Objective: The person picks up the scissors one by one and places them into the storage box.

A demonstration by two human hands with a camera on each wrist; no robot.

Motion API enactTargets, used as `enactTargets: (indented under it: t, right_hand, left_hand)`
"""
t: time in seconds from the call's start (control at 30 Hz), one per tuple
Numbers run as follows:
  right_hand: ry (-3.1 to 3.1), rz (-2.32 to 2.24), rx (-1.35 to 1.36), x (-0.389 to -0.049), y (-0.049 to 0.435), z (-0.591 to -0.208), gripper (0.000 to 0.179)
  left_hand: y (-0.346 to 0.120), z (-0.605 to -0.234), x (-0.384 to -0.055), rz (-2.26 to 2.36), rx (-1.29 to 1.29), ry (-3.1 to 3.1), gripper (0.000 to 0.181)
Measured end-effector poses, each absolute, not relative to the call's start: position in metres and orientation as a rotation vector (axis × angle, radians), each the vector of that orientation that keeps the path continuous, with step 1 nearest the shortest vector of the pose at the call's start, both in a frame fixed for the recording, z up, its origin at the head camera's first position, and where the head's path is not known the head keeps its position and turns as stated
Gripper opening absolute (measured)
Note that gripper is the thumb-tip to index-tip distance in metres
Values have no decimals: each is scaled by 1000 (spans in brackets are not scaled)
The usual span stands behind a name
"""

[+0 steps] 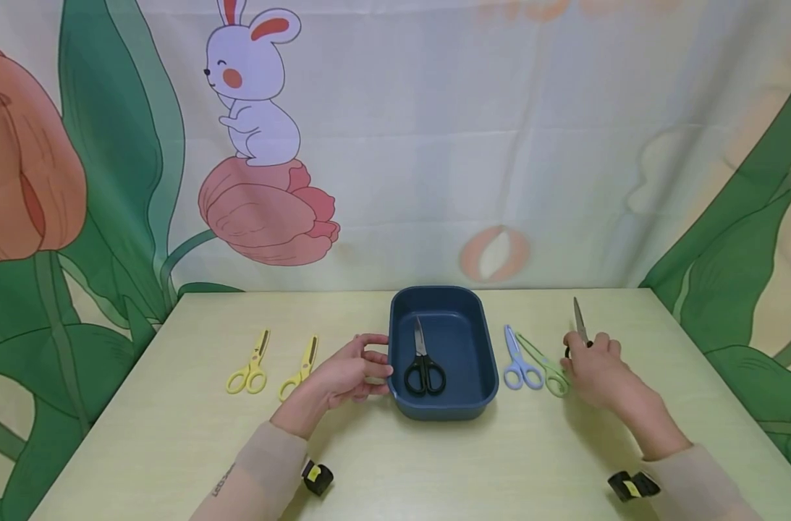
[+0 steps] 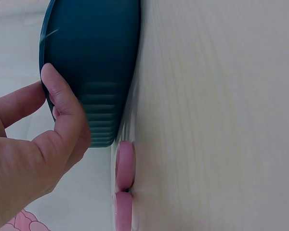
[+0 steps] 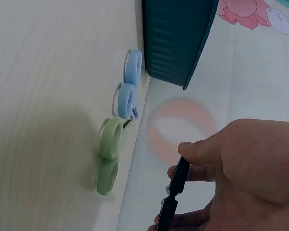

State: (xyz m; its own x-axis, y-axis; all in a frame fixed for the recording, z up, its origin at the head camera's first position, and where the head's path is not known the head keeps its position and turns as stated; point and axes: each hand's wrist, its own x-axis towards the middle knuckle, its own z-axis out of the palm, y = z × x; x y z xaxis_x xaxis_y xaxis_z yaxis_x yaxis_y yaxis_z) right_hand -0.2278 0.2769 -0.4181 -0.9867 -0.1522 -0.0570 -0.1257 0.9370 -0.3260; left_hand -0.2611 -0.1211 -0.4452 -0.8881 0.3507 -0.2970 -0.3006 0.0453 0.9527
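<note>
- Left grip (image 1: 356,370): thumb and bent fingers pinching the left rim of the box.
- Right grip (image 1: 597,369): closed on black scissors (image 1: 580,324), thumb against the fingers at the handle; blades pointing away from the person, clear of the surface in the right wrist view.
- Box (image 1: 443,411): dark blue, rectangular with rounded corners, upright near the middle of the surface (image 1: 447,463), between both grips.
- Second black scissors (image 1: 422,354): lying inside the box toward its left side, tips to the far end, loops to the near end.
- Blue scissors (image 1: 516,354): flat on the surface, just right of the box, tips away from the person.
- Green scissors (image 1: 543,359): slanted beside the blue pair, tips close together; loops near the right grip.
- Yellow scissors (image 1: 257,358): farthest left, tips away from the person.
- Second yellow scissors (image 1: 307,363): between the first yellow pair and the box, partly behind the left wrist.
- Cloth (image 1: 395,181): pale, behind the surface, printed with a rabbit (image 1: 255,94), flowers and green leaves.
- Sleeves (image 1: 268,456): light-coloured, on both arms.
</note>
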Motion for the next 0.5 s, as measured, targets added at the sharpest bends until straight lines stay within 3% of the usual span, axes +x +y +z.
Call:
enactTargets:
  t: [0.5]
  right_hand:
    - [3056,-465,-291,-233,241,-413,29]
  left_hand:
    - [-122,-445,-261,1892,59,1859,62]
